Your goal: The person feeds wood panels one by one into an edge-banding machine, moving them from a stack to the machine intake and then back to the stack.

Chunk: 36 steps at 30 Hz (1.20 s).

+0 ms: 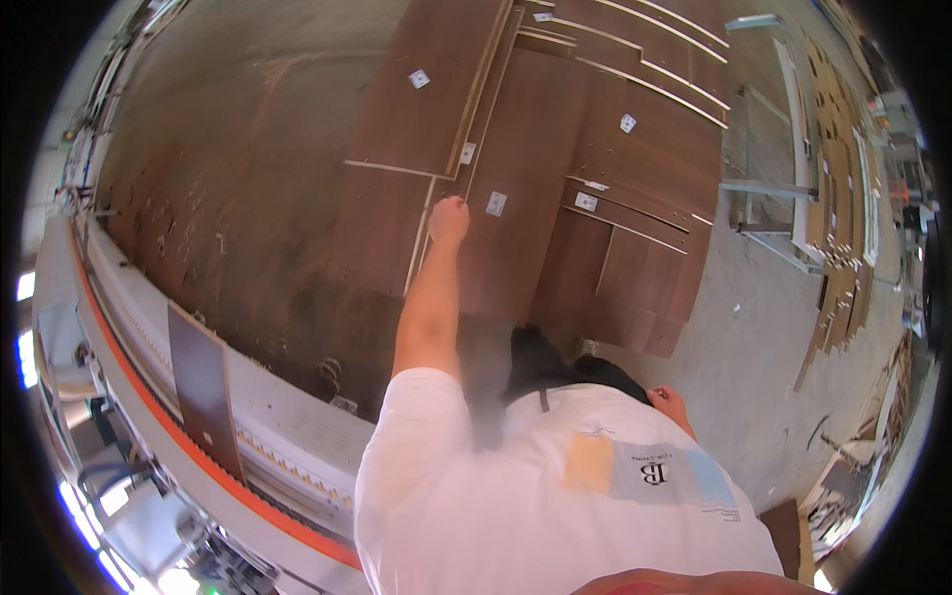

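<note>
My left hand [449, 220] reaches out ahead, its fingers closed at the near end of a narrow brown board [493, 79]. This strip lies lengthwise between the stacked panels, with a pale edge along it. Just right of the hand is a wide brown panel [526, 129] with a small white label [496, 204]. To the left lie another large brown panel [426, 99] and a smaller one [382, 213]. My right hand [671, 408] hangs beside my hip with the fingers curled; whatever it may hold is too small to make out.
More brown panels [645, 268] of several sizes lie stacked at the right. Beyond them stand a grey metal frame [773, 188] and a pile of long boards [838, 149]. A long machine with an orange edge [178, 431] runs along my left, a dark panel [203, 382] on it.
</note>
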Tool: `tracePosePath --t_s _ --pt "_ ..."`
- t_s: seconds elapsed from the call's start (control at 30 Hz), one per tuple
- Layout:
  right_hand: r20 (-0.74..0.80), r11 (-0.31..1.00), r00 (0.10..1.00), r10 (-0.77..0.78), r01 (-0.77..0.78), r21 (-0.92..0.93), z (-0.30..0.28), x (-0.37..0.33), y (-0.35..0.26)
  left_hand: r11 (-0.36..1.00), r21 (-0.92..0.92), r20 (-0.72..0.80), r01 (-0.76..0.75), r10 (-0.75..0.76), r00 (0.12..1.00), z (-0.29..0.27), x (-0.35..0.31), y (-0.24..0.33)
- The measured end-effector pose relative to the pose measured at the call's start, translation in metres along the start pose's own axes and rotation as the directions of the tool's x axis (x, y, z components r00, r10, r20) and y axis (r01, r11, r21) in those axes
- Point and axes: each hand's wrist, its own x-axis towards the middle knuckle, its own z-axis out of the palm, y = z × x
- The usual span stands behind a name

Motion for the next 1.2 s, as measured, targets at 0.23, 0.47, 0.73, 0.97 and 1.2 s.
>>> tracePosePath --t_s 0.23,0.47,0.73,0.97,1.2 --pt "-0.084 0.9 0.91 0.406 -0.382 0.21 0.04 -0.091 -0.008 0.996 0.066 0.182 0.063 -0.074 0.981 -0.017 0.076 0.046" --pt "-0.139 0.918 0.907 0.397 -0.392 0.061 0.052 -0.102 -0.024 0.963 0.268 0.003 -0.008 0.008 1.0 0.015 0.101 0.008" --pt "-0.134 0.949 0.94 0.315 -0.307 0.074 0.049 -0.08 -0.034 0.96 0.277 0.02 0.03 -0.037 0.999 0.012 0.09 0.004" --pt "-0.068 0.949 0.953 0.294 -0.283 0.138 0.061 -0.054 -0.028 0.981 0.184 0.045 0.067 -0.076 0.996 0.037 -0.028 -0.019" --pt "-0.105 0.962 0.959 0.263 -0.252 0.101 0.055 -0.047 -0.044 0.359 -0.71 0.126 0.605 -0.781 0.612 0.066 -0.1 -0.052"
